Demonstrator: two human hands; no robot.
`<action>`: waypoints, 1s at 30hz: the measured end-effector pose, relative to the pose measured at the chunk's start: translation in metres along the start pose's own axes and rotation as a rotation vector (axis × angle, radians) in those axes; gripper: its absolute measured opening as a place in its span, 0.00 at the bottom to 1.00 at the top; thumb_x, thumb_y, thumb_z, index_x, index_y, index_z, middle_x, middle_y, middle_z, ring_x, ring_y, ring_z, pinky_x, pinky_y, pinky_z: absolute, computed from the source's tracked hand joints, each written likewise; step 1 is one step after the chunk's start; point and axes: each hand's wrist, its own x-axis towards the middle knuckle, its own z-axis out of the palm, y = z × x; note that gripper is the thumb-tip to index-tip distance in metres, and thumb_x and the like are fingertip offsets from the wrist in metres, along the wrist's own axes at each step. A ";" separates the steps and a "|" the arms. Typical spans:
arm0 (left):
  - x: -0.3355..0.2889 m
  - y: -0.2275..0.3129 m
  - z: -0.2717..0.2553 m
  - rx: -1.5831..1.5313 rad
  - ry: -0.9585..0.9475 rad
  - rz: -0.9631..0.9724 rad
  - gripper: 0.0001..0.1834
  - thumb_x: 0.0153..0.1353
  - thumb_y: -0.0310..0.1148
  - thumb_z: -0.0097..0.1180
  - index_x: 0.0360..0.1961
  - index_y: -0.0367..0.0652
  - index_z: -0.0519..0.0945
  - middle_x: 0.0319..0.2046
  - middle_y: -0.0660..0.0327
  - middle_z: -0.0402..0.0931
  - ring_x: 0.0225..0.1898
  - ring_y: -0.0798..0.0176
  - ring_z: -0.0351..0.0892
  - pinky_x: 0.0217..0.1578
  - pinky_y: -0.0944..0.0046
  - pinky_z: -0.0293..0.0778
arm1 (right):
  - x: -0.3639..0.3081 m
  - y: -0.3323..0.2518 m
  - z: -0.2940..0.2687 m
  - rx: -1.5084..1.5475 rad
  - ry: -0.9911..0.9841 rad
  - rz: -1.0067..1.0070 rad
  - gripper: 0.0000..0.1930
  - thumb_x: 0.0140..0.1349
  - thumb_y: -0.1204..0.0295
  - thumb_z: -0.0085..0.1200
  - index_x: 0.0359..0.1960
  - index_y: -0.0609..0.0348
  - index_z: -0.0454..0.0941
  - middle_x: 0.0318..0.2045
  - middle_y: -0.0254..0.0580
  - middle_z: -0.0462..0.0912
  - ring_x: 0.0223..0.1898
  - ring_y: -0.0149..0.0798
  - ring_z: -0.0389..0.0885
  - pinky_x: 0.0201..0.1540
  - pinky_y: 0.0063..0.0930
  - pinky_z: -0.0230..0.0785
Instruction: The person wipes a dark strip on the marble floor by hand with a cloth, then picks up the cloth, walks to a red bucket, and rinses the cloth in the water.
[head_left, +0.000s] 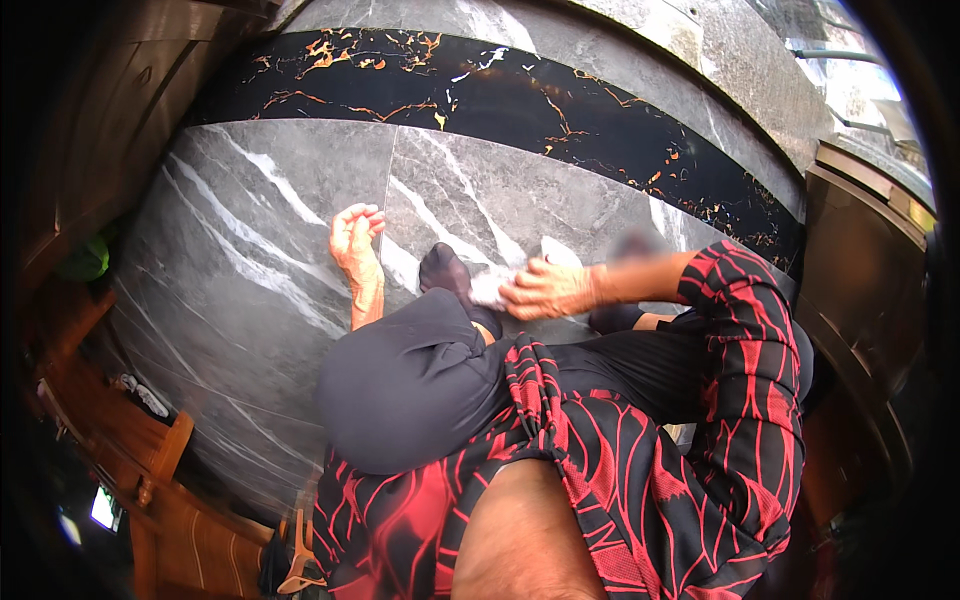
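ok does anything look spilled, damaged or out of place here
Nothing clearly stands out. White streaks across the grey stone-look floor tiles look like veining, not a spill. The right hand holds a crumpled white cloth beside a black-socked foot; the blurred patch beyond the right forearm can't be judged.

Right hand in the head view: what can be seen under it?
A crumpled white cloth-like piece shows at the left edge of the right hand, beside a dark-socked foot. The palm and whatever lies directly beneath it are covered.
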 end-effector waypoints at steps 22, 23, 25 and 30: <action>0.074 0.015 0.003 0.861 0.289 0.834 0.06 0.59 0.20 0.47 0.37 0.34 0.76 0.37 0.52 0.76 0.42 0.51 0.77 0.46 0.56 0.73 | 0.085 0.193 -0.040 -0.111 0.395 0.680 0.32 0.40 0.63 0.62 0.53 0.42 0.71 0.49 0.38 0.72 0.34 0.40 0.71 0.32 0.36 0.65; 0.084 0.018 -0.004 0.880 0.320 0.828 0.06 0.61 0.22 0.47 0.37 0.33 0.76 0.38 0.51 0.76 0.43 0.50 0.76 0.47 0.55 0.72 | 0.107 0.170 -0.044 -0.057 0.440 0.669 0.30 0.41 0.65 0.59 0.53 0.42 0.71 0.50 0.40 0.72 0.34 0.40 0.71 0.32 0.34 0.65; 0.106 0.025 -0.013 0.920 0.381 0.869 0.07 0.62 0.22 0.46 0.38 0.32 0.75 0.39 0.50 0.76 0.43 0.49 0.76 0.47 0.54 0.71 | 0.148 0.125 -0.022 0.013 0.361 0.565 0.26 0.51 0.67 0.50 0.56 0.45 0.69 0.56 0.45 0.69 0.40 0.42 0.72 0.39 0.40 0.69; 0.146 0.053 0.027 0.949 0.217 0.916 0.09 0.64 0.25 0.45 0.43 0.32 0.73 0.45 0.49 0.73 0.48 0.47 0.73 0.51 0.52 0.69 | 0.194 0.104 0.040 -0.087 0.194 0.412 0.24 0.56 0.63 0.44 0.57 0.47 0.67 0.59 0.40 0.66 0.46 0.40 0.69 0.51 0.38 0.62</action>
